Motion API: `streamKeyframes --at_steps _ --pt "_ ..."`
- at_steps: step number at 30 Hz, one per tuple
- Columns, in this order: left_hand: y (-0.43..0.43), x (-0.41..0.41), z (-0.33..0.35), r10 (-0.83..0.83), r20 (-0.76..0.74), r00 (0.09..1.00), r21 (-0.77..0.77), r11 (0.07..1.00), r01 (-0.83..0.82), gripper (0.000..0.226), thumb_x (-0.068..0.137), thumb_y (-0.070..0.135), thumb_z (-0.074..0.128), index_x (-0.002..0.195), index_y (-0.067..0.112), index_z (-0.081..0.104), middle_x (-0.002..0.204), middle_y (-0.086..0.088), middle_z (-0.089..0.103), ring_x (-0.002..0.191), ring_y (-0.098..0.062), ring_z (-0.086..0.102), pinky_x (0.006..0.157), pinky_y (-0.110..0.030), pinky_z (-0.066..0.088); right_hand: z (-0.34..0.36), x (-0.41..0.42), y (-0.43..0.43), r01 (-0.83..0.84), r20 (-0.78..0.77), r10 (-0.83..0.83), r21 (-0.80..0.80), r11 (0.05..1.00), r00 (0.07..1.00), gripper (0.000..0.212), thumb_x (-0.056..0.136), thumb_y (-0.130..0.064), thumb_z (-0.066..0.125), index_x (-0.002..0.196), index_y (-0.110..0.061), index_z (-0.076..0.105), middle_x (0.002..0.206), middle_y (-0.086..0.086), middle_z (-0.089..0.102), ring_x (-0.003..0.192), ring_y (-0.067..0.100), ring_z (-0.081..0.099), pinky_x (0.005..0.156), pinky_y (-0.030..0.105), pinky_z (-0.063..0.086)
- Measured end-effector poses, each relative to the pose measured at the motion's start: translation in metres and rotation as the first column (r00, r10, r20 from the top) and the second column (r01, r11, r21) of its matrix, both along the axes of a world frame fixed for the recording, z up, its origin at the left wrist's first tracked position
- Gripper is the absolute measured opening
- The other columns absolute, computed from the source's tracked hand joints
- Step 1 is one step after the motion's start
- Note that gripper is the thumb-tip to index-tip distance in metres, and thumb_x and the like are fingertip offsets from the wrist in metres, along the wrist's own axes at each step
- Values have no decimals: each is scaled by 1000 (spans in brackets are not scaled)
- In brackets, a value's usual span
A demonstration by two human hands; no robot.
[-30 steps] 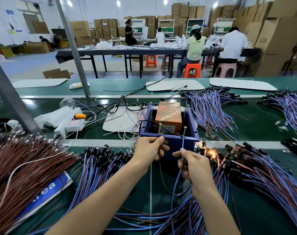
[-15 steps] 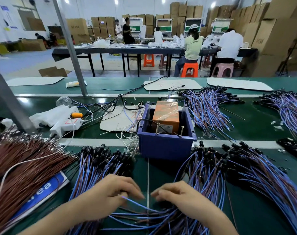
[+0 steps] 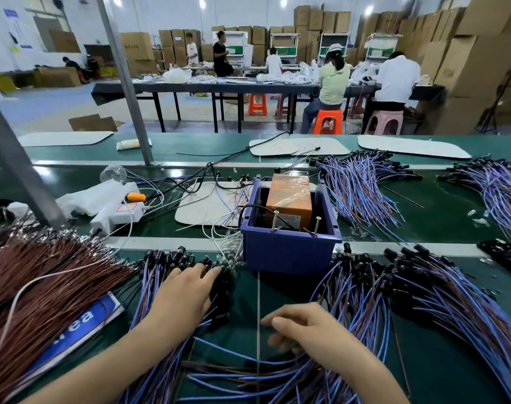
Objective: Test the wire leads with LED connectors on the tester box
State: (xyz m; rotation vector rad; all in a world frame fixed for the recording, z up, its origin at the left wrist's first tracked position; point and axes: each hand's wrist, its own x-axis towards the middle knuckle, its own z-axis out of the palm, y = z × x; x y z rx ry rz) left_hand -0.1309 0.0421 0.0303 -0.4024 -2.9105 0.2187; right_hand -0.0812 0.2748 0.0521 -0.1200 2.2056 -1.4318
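Two hands were on the counter (image 3: 242,293): the left hand (image 3: 187,298) lay with straight fingers on the black ends of the wire leads (image 3: 149,290), the tester box (image 3: 289,252) sat behind, and the right hand (image 3: 315,336), fingers curled, pinching or not I couldn't tell, might drag tangled wires along.

Only the white letters "rea" read on the blue sign (image 3: 82,320).

Two bare hands are shown, the left hand (image 3: 184,298) and the right hand (image 3: 312,330). Each is joined to a bare forearm, the left forearm (image 3: 102,371) and the right forearm (image 3: 373,383), cut off by the lower edge. The nails appear short, though the right fingertips are blurred.
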Motion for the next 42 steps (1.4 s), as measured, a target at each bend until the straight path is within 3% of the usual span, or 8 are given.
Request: streamKeyframes --at_steps 6,10,13,17,21,27,34,42 --pt "9 -4 -6 21 52 998 -47 999 -18 71 86 11 54 147 30 22 116 0 49 106 -21 52 83 -29 36 -2 -3 -7 40 7 -39 -102 994 999 24 101 -22 47 101 -23 70 80 -5 74 70 6 65 60 17 45" --pt "15 0 13 -9 45 999 216 976 -1 64 90 19 49 147 35 24 112 5 51 105 -19 53 78 -31 46 -7 -3 -19 144 87 -128 -201 969 988 30 102 -24 45 95 -14 73 75 -1 73 65 11 65 56 18 44" --pt "26 13 40 -141 -121 983 591 785 186 52 89 9 59 138 25 49 101 4 58 90 -21 59 77 -37 50 -4 -3 -33 259 326 -123 -414 872 937 50 102 -35 41 83 -7 77 78 13 74 62 19 67 53 22 48" --pt "49 38 70 -375 -388 842 645 542 539 19 87 8 64 105 11 71 93 4 60 80 -5 58 71 -17 47 7 -4 -56 345 460 -53 -580 738 886 53 100 -37 41 77 -3 76 76 16 73 60 22 69 51 25 54" --pt "60 68 79 -641 -381 666 575 400 714 13 90 19 65 100 14 72 97 5 56 86 -7 57 75 -18 48 16 -6 -51 503 519 -119 -705 501 846 15 94 -14 57 98 -5 68 71 2 72 55 12 65 49 23 53" --pt "53 95 89 -753 -272 599 700 273 660 21 96 24 59 110 39 64 95 9 58 82 -9 59 67 -24 52 30 -9 -10 688 689 30 -725 43 724 45 57 0 81 99 9 68 60 4 63 35 2 33 28 12 23" --pt "45 86 78 -471 -572 672 712 122 692 28 83 -4 54 99 17 62 102 2 64 87 -23 70 59 -29 56 50 -5 44 671 702 -248 -711 -209 667 20 73 -3 62 91 5 64 58 0 58 36 1 43 33 8 31" --pt "31 65 47 -236 -264 935 959 37 280 43 82 -1 47 100 34 65 112 5 64 97 -22 69 66 -29 59 99 -17 100 305 284 -779 -944 -125 559 28 89 -23 47 69 -16 66 62 -4 60 44 3 48 42 11 36"
